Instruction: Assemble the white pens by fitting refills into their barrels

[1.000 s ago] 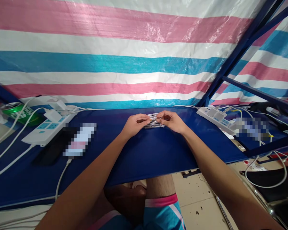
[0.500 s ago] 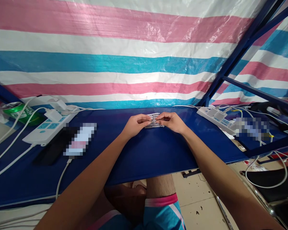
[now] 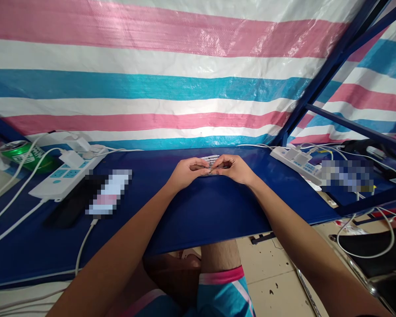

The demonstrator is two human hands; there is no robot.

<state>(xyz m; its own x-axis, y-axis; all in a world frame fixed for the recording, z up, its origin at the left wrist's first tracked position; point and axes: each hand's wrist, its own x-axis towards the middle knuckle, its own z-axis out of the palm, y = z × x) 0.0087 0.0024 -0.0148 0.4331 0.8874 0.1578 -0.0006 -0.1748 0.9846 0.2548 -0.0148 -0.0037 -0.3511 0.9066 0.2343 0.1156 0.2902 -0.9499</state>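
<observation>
A row of several thin silvery rods (image 3: 210,159) lies side by side across the blue tabletop; their exact kind is too small to make out. At the row's left end is my left hand (image 3: 185,172), its thumb and fingertips closed in a pinch on the rods. My right hand (image 3: 235,169) pinches them from the right end in the same way. The two sets of fingertips nearly meet over the middle of the row and hide most of the nearer rods.
On the left are a white power strip (image 3: 61,179), a green can (image 3: 28,154) and a phone (image 3: 110,192) on a charging cable. Another power strip (image 3: 295,163) sits at the right beside blue frame bars. A striped plastic sheet (image 3: 165,105) hangs behind the tabletop (image 3: 204,215).
Both hands have drawn slightly closer together, and their fingertips now cover more of the row of rods. The surrounding things stay where they were.
</observation>
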